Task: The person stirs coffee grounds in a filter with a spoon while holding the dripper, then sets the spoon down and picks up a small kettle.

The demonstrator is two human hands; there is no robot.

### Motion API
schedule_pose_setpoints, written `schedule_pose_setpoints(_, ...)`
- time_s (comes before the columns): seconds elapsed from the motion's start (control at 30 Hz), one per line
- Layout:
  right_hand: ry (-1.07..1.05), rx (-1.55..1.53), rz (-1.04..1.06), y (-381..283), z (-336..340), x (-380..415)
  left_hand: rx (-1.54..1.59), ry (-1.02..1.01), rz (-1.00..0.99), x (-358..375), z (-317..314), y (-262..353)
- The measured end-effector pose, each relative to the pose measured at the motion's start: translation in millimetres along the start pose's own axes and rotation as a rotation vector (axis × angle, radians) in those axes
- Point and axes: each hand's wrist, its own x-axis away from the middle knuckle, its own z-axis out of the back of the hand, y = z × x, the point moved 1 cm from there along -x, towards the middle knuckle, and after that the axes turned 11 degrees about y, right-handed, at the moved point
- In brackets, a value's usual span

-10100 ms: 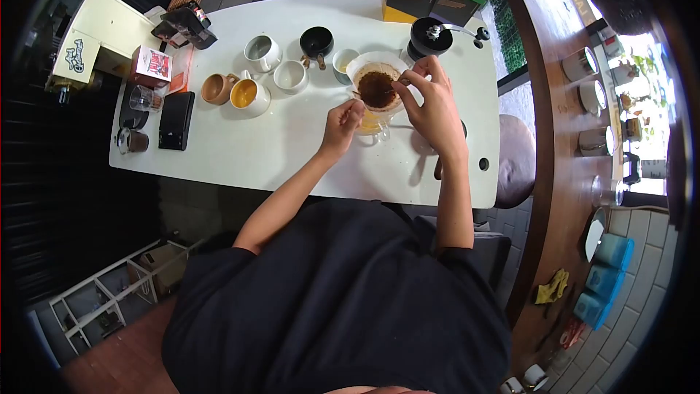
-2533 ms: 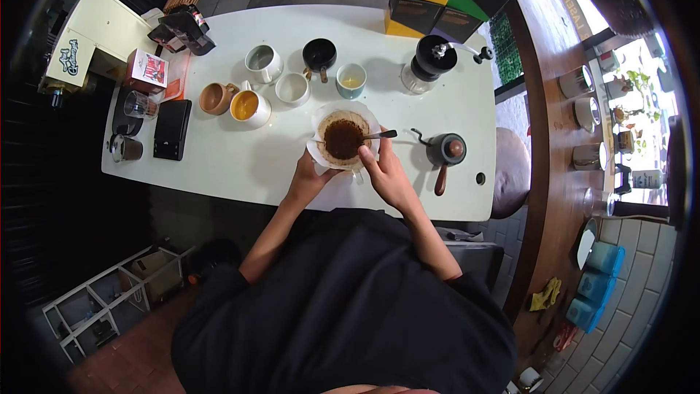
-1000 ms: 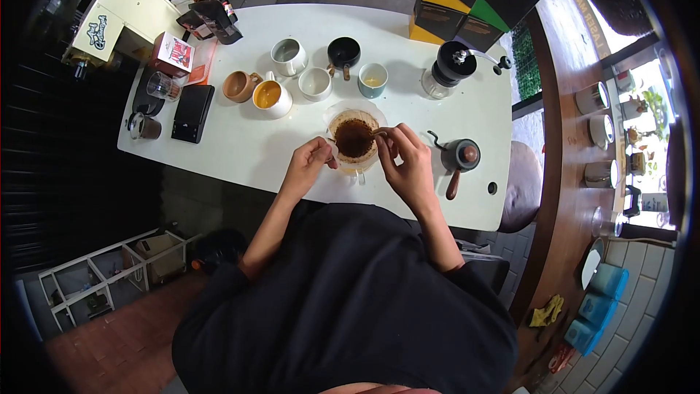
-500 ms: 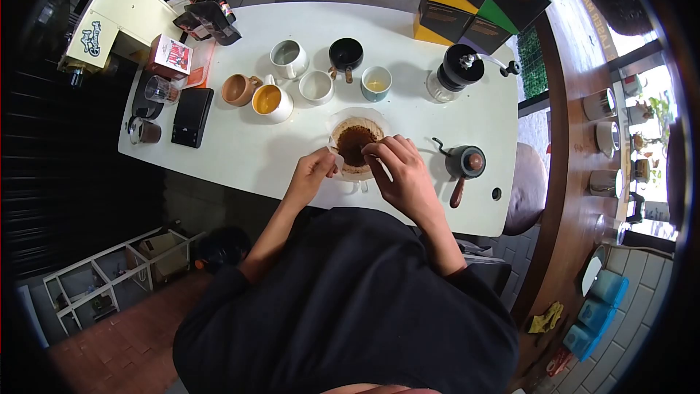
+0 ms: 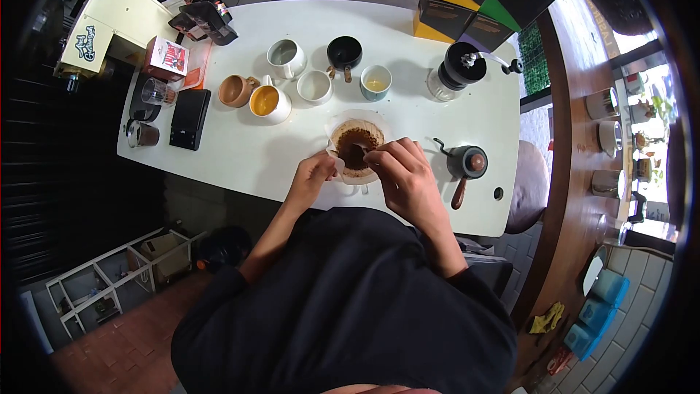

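Both hands work at the paper filter (image 5: pixel 343 125) of wet coffee grounds (image 5: pixel 355 147) near the white table's (image 5: pixel 240 149) front edge: left hand (image 5: pixel 315 174) pinching its rim, right hand (image 5: pixel 401 168) closed on what looks like a spoon, stirring; kettle (image 5: pixel 467 163) beside, cups (image 5: pixel 315 86) beyond
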Motion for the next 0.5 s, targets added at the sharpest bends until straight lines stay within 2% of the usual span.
schedule_pose_setpoints(0.5, -0.024, -0.057, 0.010, 1, 0, 3, -0.061, 0.116, -0.086, 5, -9, -8)
